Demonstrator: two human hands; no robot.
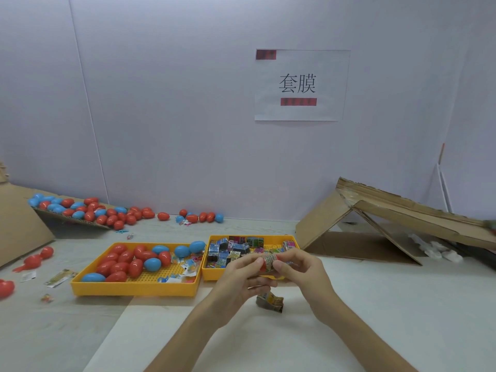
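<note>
The egg (261, 267), red with a printed sleeve (269, 260) round its middle, is held in the air in front of the right tray (252, 237), above the table and touching nothing else. Its long axis runs roughly left to right, so one end points into each palm. The left hand (241, 276) pinches the left end with thumb and fingertips, and the right hand (300, 269) pinches the right end and the sleeve's edge in the same way. Both hands are closed on it, neither one nearer than the other. Judging by this, the sleeve has to slide along that axis, one hand bracing while the other pushes. A spare sleeve (270, 302) lies crumpled on the white sheet (241, 345) just below the hands. The right tray holds a heap of folded sleeves. The left tray (134, 289), touching it side by side, holds bare red and blue eggs and some paper scraps. The table (67, 318) is pale grey. More eggs spill from a cardboard slope (67, 217) at the far left. A cardboard ramp (402, 210) leans at the right. On the lilac wall (161, 103) behind hangs a sign (299, 84).
</note>
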